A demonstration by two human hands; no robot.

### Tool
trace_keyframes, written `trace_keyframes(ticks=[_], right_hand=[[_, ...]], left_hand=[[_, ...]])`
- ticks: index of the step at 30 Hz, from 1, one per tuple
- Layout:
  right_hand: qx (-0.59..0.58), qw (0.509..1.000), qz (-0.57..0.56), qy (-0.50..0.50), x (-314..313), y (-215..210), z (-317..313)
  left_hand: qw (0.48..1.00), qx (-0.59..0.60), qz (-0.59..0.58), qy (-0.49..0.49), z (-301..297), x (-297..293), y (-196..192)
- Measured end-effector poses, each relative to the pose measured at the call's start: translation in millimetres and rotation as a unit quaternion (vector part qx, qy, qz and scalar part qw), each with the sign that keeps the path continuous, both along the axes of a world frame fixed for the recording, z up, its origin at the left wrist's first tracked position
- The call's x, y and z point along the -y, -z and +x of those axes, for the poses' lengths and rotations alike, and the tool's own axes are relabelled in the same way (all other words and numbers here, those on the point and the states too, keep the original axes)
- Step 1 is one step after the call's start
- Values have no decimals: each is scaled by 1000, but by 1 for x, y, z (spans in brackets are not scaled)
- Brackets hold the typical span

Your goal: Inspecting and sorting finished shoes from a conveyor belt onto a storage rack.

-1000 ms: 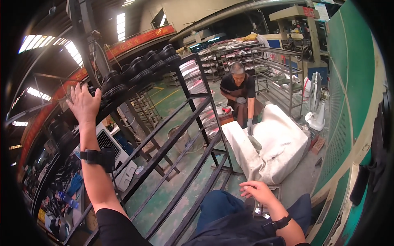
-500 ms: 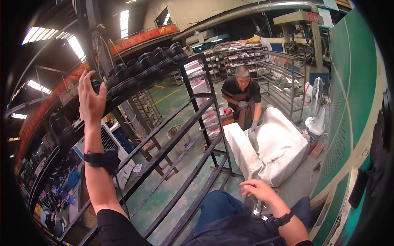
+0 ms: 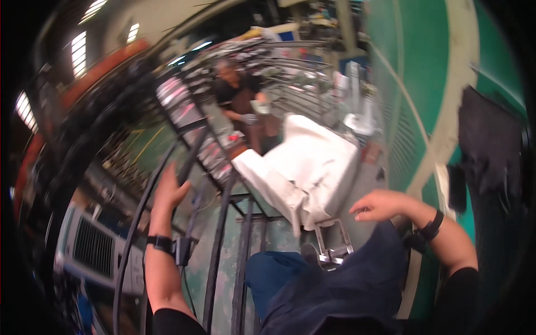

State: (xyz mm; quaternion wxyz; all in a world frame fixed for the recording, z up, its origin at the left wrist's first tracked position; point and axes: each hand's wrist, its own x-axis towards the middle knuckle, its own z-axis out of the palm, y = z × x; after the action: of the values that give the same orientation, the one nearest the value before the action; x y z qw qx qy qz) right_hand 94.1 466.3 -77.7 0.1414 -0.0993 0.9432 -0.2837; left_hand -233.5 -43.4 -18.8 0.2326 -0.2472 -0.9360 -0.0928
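Observation:
My left hand (image 3: 168, 188) is raised beside the bars of a black metal rack (image 3: 223, 234), its thumb apart from the fingers and nothing in it. Whether it touches a bar cannot be told. Dark shoes (image 3: 106, 109), smeared by motion, line the top of the rack beyond this hand. Above my lap, to the right, my right hand (image 3: 382, 204) hangs in the air with loosely bent fingers, holding nothing that shows. Between my hands, farther off, a large white cloth (image 3: 318, 162) lies draped over something hidden.
Behind the cloth sits a co-worker (image 3: 239, 103), near a shelf of pale stacked pieces (image 3: 181, 103). A white fan (image 3: 357, 120) stands by the green wall (image 3: 405, 89). An air cooler (image 3: 100, 248) is at lower left. Dark fabric (image 3: 491, 145) hangs at right; a small metal frame (image 3: 333, 245) stands before me.
My left hand has come down and away from the shoes on top of the rack. My right hand has moved up and right. The view has swung right; the co-worker sits more upright.

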Motion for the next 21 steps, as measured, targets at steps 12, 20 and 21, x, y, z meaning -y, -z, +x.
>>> trace_keyframes(ticks=[12,20,21], right_hand=[[127,981,100,106,-70,65,118],[138,987,66,58,-62,72,118],[142,986,70,46,-61,74,116]], left_hand=[[971,-6,-156,-183,29,-68,21],[981,-55,-143,-121,42,-65,27],[979,-61,-150,-126,43,-69,25]])
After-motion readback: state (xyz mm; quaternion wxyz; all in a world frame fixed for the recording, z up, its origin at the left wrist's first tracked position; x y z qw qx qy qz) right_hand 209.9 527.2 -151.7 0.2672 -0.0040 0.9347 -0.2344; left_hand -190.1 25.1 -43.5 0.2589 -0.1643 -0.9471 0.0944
